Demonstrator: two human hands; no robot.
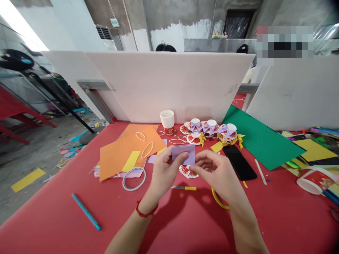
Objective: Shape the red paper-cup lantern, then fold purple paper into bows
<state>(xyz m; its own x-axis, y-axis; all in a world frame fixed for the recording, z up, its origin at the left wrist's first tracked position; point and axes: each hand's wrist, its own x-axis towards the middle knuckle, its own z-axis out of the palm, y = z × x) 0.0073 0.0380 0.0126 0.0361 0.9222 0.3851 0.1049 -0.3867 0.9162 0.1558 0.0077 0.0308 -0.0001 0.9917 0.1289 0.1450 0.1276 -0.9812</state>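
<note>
Both my hands hold a small lilac paper rectangle [184, 154] over the red table [185, 225]. My left hand [164, 173] pinches its left edge, with a red string on the wrist. My right hand [217, 173] pinches its lower right edge. Just below the paper lies a red-and-white cut paper cup piece [186, 172]. A yellow-handled craft knife [184, 188] rests on the table under my hands. A yellow ring [217, 200] shows partly beneath my right wrist.
Orange sheets [124, 153], a white tape ring [134, 179], stacked paper cups [167, 122], several finished cup hats with lilac bows [209, 131], a black phone [239, 162], a green sheet [261, 141], a blue pen [86, 211]. White foam boards [169, 84] wall the back.
</note>
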